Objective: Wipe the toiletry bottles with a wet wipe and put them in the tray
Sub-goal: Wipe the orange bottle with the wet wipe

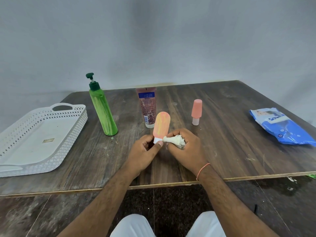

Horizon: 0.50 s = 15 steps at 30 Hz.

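Down at the near edge, white trousers show below the tabletop, and both forearms reach up over it. On the right wrist sits a thin orange thread band. The left hand has its grip closed around the white cap end of a peach tube, thumb and fingers pinching low, so the tube stands upright with its rounded end on top, lifted just clear of the wood. The right hand has its fingers curled tight round a wadded wet wipe, and a twisted tip of that wipe pokes out to meet the tube's cap.

Just beyond the hands, a brown tube with a blue label stands on its white cap, right behind the peach one. To its left a tall green pump bottle stands with a dark green pump head. To the right, well apart, a small peach bottle stands on the wood.

Far left, the white lattice tray lies flat with only a small sticker on its floor; no bottle is in it. Far right, the blue pack of wipes lies on the tabletop.
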Each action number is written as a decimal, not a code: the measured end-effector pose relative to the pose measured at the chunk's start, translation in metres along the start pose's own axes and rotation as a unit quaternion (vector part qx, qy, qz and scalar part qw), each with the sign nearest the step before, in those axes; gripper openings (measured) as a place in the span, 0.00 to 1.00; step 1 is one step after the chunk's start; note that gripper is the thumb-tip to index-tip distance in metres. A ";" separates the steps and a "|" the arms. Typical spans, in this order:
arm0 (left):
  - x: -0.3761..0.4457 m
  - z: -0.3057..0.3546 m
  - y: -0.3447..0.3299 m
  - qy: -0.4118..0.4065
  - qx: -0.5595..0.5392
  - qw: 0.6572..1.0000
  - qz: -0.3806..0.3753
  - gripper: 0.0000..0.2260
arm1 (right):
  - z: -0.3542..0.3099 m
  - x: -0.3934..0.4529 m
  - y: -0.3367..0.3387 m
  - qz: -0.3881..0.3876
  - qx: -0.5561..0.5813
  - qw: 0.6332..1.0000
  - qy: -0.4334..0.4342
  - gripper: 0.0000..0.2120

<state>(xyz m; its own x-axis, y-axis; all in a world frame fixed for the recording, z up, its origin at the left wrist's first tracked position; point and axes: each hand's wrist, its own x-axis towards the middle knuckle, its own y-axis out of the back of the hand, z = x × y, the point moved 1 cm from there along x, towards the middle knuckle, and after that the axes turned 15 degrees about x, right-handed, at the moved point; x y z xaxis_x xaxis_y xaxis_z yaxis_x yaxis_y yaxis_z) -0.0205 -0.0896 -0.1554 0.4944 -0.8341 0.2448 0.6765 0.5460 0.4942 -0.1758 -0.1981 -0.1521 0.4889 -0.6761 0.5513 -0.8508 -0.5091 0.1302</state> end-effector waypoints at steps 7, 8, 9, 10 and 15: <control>0.001 0.002 -0.001 0.010 -0.031 0.999 0.016 0.15 | 0.002 0.001 0.001 0.034 -0.006 0.999 -0.002 0.08; 0.001 0.002 -0.001 0.011 -0.027 0.999 0.019 0.16 | 0.002 0.001 0.001 0.038 -0.007 0.999 0.001 0.08; 0.001 0.001 -0.001 0.012 -0.026 0.999 0.019 0.16 | 0.002 0.001 0.002 0.040 -0.008 0.999 0.004 0.08; 0.001 0.001 -0.001 0.015 -0.029 0.999 0.016 0.17 | 0.001 0.000 0.002 0.040 -0.010 0.999 0.006 0.08; 0.001 0.001 0.000 0.025 -0.053 0.998 -0.004 0.17 | 0.001 0.000 0.003 0.029 -0.031 0.999 0.012 0.08</control>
<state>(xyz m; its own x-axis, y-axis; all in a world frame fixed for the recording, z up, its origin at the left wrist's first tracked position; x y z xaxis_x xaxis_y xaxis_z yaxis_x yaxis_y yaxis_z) -0.0207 -0.0909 -0.1543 0.5138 -0.8349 0.1975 0.7327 0.5468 0.4051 -0.1776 -0.2003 -0.1528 0.4344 -0.6903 0.5786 -0.8882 -0.4350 0.1480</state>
